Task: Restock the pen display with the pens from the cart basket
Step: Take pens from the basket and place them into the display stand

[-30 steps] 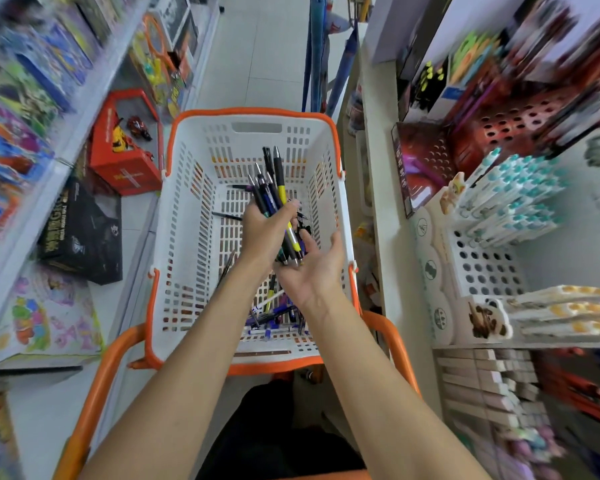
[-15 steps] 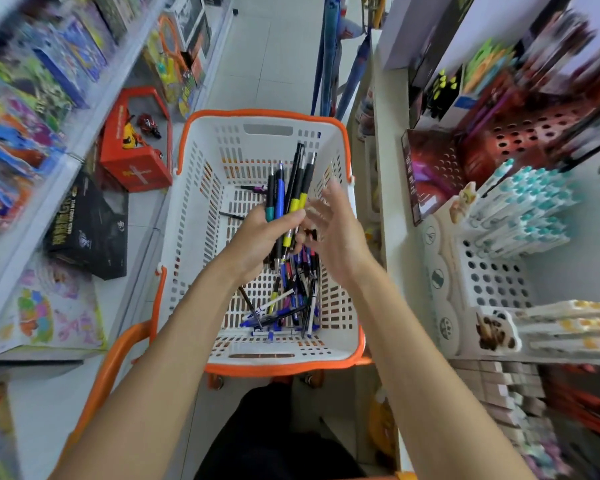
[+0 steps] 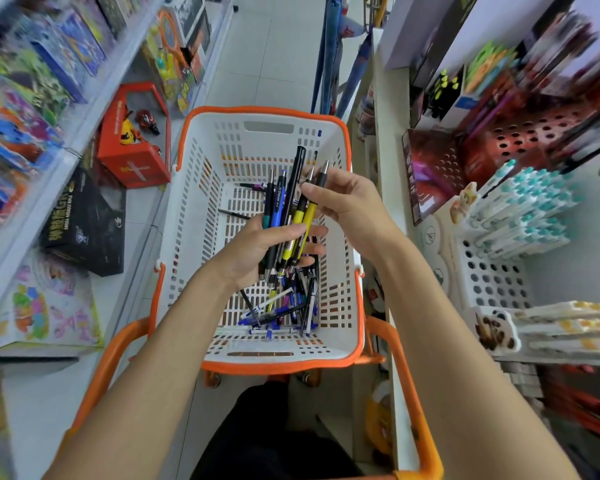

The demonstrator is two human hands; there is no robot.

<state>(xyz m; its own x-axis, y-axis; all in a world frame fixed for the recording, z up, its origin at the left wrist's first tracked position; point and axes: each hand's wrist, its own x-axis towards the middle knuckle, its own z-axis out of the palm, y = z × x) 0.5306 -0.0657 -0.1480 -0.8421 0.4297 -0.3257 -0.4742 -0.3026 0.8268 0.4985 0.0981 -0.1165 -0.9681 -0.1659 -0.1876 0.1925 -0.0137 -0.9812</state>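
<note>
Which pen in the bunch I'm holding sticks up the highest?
The long all-black pen in your left hand; its top rises above the blue pen and the yellow pens beside it.

Basket, centre: white perforated plastic, smooth, slight sheen, orange plastic rim. Pens, centre: glossy plastic barrels, silvery metal-look tips. Cart handle, bottom: smooth orange plastic. Pen display, right: white perforated plastic. Black box, left: matt cardboard. Floor, top: glossy pale tile.
</note>
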